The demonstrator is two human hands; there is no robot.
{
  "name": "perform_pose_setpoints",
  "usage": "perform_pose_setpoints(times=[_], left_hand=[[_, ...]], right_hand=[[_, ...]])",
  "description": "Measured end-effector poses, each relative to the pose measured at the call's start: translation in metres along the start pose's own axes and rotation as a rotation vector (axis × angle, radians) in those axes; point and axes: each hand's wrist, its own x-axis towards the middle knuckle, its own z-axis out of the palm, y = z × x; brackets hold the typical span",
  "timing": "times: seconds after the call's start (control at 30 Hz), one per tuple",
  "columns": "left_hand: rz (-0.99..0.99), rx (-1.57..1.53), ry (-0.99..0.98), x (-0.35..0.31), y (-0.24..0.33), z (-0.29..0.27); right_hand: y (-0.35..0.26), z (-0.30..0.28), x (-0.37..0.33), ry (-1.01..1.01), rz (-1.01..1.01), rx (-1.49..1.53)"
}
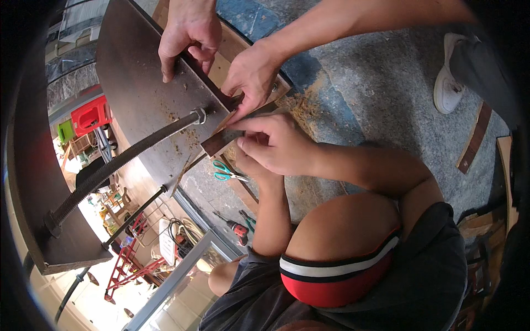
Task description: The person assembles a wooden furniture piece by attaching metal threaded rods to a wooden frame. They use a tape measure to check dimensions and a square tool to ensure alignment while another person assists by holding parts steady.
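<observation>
My right hand (284, 144) pinches a short dark brown wooden strip (216, 144) at the edge of a large dark panel (144, 94). Below it, my left hand (251, 163) is bent in close to the same strip; its fingers are partly covered by my right hand, so what they grip is unclear. Another person's hand (190, 41) lies over the panel's edge. That person's other hand (251, 77) presses near the panel's corner, close to my right fingertips. A thick threaded rod (130, 150) with a nut (199, 115) sticks out of the panel. Sawdust lies on its face.
Teal-handled scissors (223, 172), a red and black power drill (238, 230) and green-handled pliers (248, 221) lie on the floor below. A second dark panel (27, 165) stands at left. Wooden strips (475, 138) lie at right, near a white shoe (448, 89). Sawdust (306, 113) covers some floor.
</observation>
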Motion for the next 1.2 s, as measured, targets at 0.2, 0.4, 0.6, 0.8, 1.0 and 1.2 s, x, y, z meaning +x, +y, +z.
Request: perform_pose_setpoints(times=[0.2,0.4,0.6,0.8,1.0,1.2], left_hand=[[0.131,0.406,-0.189,-0.031,-0.011,-0.031],[0.205,0.727,-0.422,-0.056,-0.037,-0.029],[0.220,0.746,-0.519,-0.089,-0.151,-0.034],[-0.167,0.127,-0.321,-0.040,-0.058,-0.043],[-0.209,-1.386,-0.144,0.044,0.055,-0.090],[-0.243,-1.306,-0.137,0.065,0.057,-0.087]], right_hand=[[-0.028,-0.034,0.009,-0.070,0.200,0.064],[-0.036,-0.020,0.020,-0.232,0.487,0.408],[-0.038,0.019,0.002,-0.222,0.551,0.763],[-0.032,0.038,-0.002,-0.200,0.350,0.864],[-0.033,0.047,0.001,-0.185,0.226,0.856],[-0.019,0.059,0.004,-0.125,0.174,0.889]])
